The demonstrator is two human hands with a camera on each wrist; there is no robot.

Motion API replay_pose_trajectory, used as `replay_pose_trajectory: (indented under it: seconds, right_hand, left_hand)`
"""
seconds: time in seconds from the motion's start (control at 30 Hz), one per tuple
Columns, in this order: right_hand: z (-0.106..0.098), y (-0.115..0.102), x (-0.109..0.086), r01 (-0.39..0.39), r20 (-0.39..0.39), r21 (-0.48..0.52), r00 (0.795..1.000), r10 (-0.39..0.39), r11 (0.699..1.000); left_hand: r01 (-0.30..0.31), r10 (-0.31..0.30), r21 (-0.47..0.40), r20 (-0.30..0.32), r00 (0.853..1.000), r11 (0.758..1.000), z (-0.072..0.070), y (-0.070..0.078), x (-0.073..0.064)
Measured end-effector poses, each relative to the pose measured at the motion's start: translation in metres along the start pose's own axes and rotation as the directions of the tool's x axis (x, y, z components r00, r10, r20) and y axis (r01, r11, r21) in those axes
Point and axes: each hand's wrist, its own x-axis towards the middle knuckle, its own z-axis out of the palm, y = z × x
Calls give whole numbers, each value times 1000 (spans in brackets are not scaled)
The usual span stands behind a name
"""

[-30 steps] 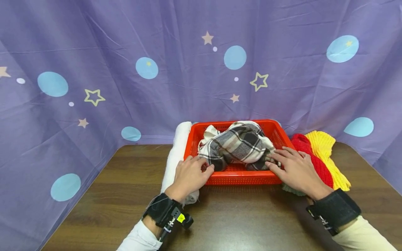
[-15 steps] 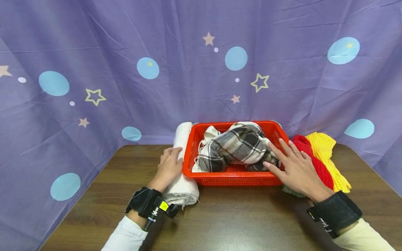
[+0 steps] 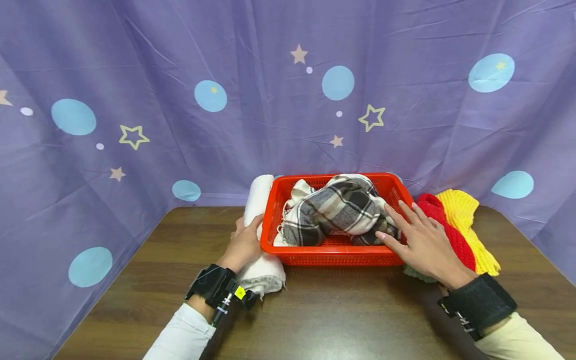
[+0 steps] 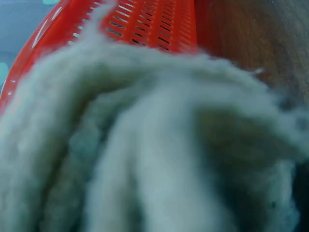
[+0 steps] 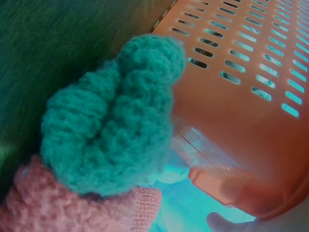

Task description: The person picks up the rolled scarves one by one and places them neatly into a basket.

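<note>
My left hand [image 3: 244, 246] grips a roll of white fleecy cloth [image 3: 263, 272] that lies along the left side of a red plastic basket [image 3: 344, 257]. In the left wrist view the layered end of the white roll [image 4: 164, 145] fills the frame, blurred, and hides that hand. A crumpled plaid scarf [image 3: 337, 207] in grey, black, beige and white lies inside the basket. My right hand [image 3: 425, 245] rests with spread fingers over the basket's front right corner. Below it, a green knitted roll [image 5: 116, 125] sits against the basket wall in the right wrist view.
Right of the basket lie a red knitted item [image 3: 456, 242] and a yellow knitted one [image 3: 472, 230], side by side. Everything stands on a brown wooden table [image 3: 351, 315]. A purple curtain [image 3: 270, 135] hangs directly behind the basket.
My left hand has left the basket's front left corner and moved left onto the white roll, its thumb now by the basket's side. The right hand's fingers have spread, staying at the right corner.
</note>
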Motion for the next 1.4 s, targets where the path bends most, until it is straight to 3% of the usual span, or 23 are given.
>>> replay_pose_trajectory:
  seconds: [0.2, 0.53, 0.8, 1.1, 1.23, 1.4]
  right_hand:
    - [-1, -1, 0, -16, 12, 7, 1000, 16, 1000]
    - [0, 0, 0, -22, 7, 3, 1000, 22, 1000]
    - [2, 1, 1, -10, -3, -3, 1000, 10, 1000]
    - [1, 1, 1, -9, 1, 4, 1000, 9, 1000]
    - [1, 1, 1, -15, 4, 2, 1000, 15, 1000]
    - [0, 0, 0, -11, -3, 3, 1000, 11, 1000]
  left_hand:
    - [32, -32, 9, -23, 999, 999, -9, -6, -2]
    - [61, -59, 42, -43, 997, 997, -30, -38, -9]
    - [141, -140, 70, -12, 990, 988, -45, -56, -11]
    - [158, -169, 104, 114, 979, 982, -46, -62, -14]
    - [177, -189, 113, 102, 977, 978, -47, -58, -14]
    - [180, -186, 133, 33, 982, 975, -47, -54, -13]
